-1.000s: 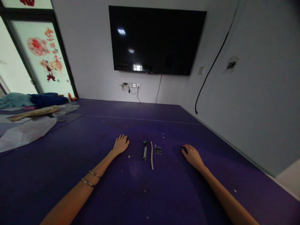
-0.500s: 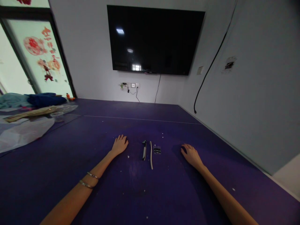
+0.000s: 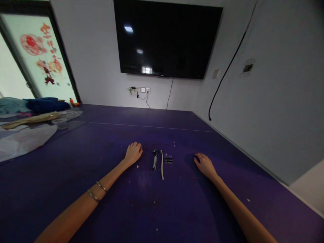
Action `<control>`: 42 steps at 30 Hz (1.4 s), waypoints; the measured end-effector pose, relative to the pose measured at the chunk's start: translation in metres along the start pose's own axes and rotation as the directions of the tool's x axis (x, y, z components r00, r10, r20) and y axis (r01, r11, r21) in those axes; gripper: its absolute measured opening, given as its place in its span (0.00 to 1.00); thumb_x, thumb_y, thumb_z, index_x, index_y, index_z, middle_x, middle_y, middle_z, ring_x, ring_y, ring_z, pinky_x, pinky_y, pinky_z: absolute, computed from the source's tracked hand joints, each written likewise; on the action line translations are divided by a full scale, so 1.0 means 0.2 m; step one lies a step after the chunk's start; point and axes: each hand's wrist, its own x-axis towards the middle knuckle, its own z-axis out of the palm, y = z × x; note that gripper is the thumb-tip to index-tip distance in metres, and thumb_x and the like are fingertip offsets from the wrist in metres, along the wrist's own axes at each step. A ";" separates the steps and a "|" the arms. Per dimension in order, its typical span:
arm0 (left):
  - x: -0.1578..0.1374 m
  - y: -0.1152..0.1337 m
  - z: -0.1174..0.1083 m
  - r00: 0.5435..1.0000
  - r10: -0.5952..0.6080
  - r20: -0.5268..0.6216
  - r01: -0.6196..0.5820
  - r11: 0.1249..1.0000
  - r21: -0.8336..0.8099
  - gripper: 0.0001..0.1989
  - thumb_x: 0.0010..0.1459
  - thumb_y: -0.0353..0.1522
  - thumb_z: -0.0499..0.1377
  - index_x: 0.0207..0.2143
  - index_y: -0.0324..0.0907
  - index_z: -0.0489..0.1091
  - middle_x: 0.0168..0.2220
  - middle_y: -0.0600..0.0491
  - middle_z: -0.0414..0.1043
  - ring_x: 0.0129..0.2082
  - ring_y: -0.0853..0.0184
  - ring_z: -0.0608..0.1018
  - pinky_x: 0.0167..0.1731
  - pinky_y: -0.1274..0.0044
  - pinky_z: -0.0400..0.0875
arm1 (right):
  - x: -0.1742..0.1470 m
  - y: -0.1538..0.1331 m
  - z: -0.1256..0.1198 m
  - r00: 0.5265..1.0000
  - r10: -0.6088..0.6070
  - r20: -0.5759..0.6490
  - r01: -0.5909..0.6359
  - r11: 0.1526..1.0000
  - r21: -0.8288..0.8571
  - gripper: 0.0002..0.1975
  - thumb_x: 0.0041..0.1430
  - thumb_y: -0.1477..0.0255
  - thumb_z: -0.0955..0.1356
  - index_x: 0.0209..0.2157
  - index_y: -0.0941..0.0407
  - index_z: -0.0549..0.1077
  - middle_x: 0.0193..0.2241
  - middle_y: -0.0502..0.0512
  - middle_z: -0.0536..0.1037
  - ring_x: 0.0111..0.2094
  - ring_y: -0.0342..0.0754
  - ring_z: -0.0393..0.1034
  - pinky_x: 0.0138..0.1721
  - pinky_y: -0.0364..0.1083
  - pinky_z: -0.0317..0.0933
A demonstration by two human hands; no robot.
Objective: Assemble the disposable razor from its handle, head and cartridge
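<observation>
On the purple surface lies a razor (image 3: 155, 161) with a dark head and a grey-and-black handle. A slim, slightly bent off-white stick (image 3: 162, 166) with a darker far end is beside it, perhaps a toothbrush. To the right of that is a small clear pack (image 3: 168, 159) with dark pieces inside. My left hand (image 3: 133, 153) hovers or rests just left of the razor, fingers bent downward and nothing visible in them; a gap separates it from the razor. My right hand (image 3: 204, 165) lies palm down, open and holding nothing, to the right of the pack.
White plastic sheeting (image 3: 27, 141), a long tan piece (image 3: 32, 119) and folded blue cloth (image 3: 48, 105) lie at the left. Small white scraps dot the surface. A black cable (image 3: 226, 71) hangs on the right wall; a television (image 3: 167, 40) is mounted ahead.
My left hand has shifted right, closer to the razor, and its fingers have bent from lying spread. My right hand stays in place. The view has tilted slightly downward.
</observation>
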 end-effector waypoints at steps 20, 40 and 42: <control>0.01 0.43 -0.02 0.950 0.009 0.312 0.009 0.998 -0.056 0.17 0.57 0.38 0.48 0.39 0.39 0.72 0.40 0.41 0.74 0.41 0.54 0.76 0.38 0.68 0.69 | 0.00 0.00 -0.02 1.000 -0.010 -0.005 0.010 1.000 0.017 0.19 0.58 0.65 0.58 0.47 0.58 0.70 0.49 0.63 0.70 0.51 0.55 0.63 0.51 0.53 0.56; 0.16 0.19 -0.10 0.794 -0.072 0.604 0.492 0.660 -0.568 0.16 0.59 0.37 0.46 0.28 0.35 0.67 0.27 0.44 0.76 0.24 0.68 0.77 0.26 0.77 0.72 | 0.01 0.01 0.00 1.000 -0.017 0.011 0.017 1.000 -0.016 0.20 0.59 0.65 0.57 0.47 0.58 0.70 0.49 0.62 0.70 0.52 0.56 0.62 0.51 0.53 0.56; 0.19 0.14 -0.11 0.780 -0.087 0.620 0.557 0.549 -0.623 0.15 0.59 0.36 0.46 0.28 0.36 0.66 0.27 0.44 0.76 0.23 0.70 0.76 0.25 0.79 0.71 | 0.01 0.01 0.00 1.000 -0.017 0.012 0.017 1.000 -0.013 0.20 0.59 0.65 0.58 0.47 0.58 0.70 0.50 0.63 0.70 0.51 0.56 0.63 0.50 0.53 0.56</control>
